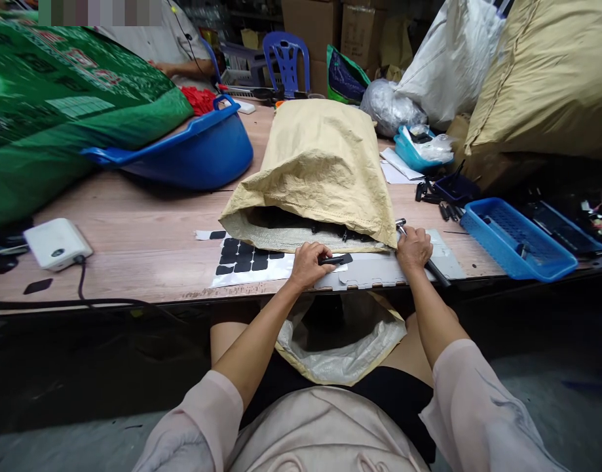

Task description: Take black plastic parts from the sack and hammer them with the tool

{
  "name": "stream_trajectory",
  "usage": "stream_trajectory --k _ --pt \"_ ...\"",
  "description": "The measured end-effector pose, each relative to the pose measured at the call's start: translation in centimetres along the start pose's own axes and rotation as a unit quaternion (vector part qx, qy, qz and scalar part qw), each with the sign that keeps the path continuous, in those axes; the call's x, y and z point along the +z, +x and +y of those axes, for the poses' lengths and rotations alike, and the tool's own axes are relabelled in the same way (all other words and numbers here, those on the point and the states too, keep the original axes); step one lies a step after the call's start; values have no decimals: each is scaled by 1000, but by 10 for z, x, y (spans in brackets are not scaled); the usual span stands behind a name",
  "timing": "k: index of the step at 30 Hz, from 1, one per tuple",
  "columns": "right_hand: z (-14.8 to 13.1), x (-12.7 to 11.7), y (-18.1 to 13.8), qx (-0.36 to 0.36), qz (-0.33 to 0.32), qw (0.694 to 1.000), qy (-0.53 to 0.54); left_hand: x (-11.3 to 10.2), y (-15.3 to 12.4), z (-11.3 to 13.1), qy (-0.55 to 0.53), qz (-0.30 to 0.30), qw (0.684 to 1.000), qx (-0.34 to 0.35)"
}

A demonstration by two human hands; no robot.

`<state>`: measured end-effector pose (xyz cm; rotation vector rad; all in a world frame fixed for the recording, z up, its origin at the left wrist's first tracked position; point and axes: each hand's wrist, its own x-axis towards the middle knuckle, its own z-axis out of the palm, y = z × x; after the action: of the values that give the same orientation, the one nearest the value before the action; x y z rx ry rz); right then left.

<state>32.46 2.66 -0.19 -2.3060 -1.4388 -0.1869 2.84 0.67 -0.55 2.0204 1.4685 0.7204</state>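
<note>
My left hand (308, 262) is closed on a small black part (336, 259), pressing it to the grey metal plate (379, 272) at the table's front edge. My right hand (413, 249) grips a black-handled tool (431, 265) lying on the same plate. Just behind both hands lies a tan woven sack (320, 170), its mouth open toward me with dark parts inside. A white sheet of black adhesive pads (242, 259) lies left of my left hand. A second open sack (340, 341) sits on my lap under the table edge.
A blue basin (192, 154) and a big green sack (59, 111) fill the table's left. A white device (57, 244) with a cable sits front left. Blue trays (517, 239) stand at right, with large sacks behind. Another person's arm (183, 67) shows at the far side.
</note>
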Motion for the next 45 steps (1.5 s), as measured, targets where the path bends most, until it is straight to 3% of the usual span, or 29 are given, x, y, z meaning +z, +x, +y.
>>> stream_trajectory --k 6,9,12,14,17,20,25,34,39,45 --pt "1 -6 7 34 6 999 37 2 2 0 1 3 1000 -8" --pt "-2 -24 6 70 95 990 81 2 3 1 0 -3 1000 -14" --pt "-15 -45 -14 7 161 973 166 3 4 1 1 -2 1000 -18" --pt "-30 -52 -35 -83 118 960 239 3 4 1 2 2 1000 -19" --pt "-54 -50 -69 -181 -9 925 334 3 3 2 5 6 1000 -16" --pt "-69 -38 -90 -206 -62 914 345 3 3 3 7 2 1000 -15" --pt "-70 -31 -101 -204 -112 929 287 2 3 5 14 -1 1000 -17" --pt "-55 -33 -115 -183 -136 934 273 0 1 5 29 -7 999 12" --pt "-59 -42 -112 -181 -95 925 321 0 2 3 21 -11 1000 12" --pt "-66 -47 -115 -209 -118 918 317 2 2 3 24 0 1000 11"
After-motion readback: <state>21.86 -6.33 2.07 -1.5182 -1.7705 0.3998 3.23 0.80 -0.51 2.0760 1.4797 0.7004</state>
